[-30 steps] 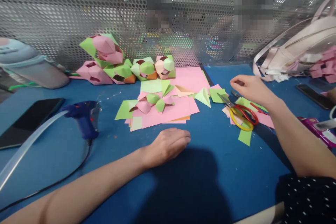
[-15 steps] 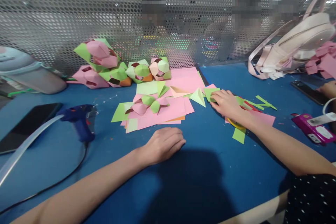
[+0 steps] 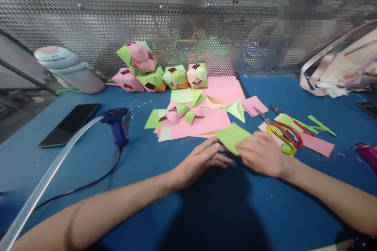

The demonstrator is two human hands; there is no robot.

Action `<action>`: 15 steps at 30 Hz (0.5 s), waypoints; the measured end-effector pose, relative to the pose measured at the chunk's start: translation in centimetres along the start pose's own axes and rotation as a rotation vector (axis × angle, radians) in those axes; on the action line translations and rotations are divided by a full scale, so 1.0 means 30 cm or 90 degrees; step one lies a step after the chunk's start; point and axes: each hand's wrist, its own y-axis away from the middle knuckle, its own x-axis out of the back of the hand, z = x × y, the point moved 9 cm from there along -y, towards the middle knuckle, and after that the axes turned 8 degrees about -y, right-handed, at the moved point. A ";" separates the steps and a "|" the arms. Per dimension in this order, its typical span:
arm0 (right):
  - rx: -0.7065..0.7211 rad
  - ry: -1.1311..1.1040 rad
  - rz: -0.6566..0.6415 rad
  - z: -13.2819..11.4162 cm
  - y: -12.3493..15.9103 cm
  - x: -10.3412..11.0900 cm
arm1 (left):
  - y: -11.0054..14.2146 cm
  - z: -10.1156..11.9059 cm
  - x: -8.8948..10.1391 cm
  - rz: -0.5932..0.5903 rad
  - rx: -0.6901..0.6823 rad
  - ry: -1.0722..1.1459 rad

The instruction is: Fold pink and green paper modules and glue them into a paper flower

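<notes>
The right hand (of two) holds one green sheet.

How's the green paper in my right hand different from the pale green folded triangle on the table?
The green paper is deeper green; the folded triangle is paler. The paper looks mostly flat; the triangle is creased. Your right hand holds the paper; no hand touches the triangle. Both are green.

Single head-worn camera, sited above the near side of the bench, faces forward and down across it, close to left hand and right hand; perforated metal screen behind the bench.
</notes>
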 end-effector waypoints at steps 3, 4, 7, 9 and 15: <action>0.148 -0.008 -0.121 -0.113 0.017 -0.098 | -0.001 -0.006 0.004 0.026 0.014 0.093; 0.169 -0.015 -0.140 -0.128 0.021 -0.117 | -0.001 -0.010 0.014 0.045 0.018 0.102; 0.098 -0.085 -0.079 -0.092 0.010 -0.106 | -0.002 -0.019 0.040 0.086 0.030 0.102; -0.059 -0.136 0.029 -0.005 0.003 -0.070 | -0.002 -0.022 0.052 0.102 0.029 0.085; -0.489 -0.291 0.090 0.188 0.064 -0.126 | 0.000 -0.022 0.073 0.130 0.029 -0.095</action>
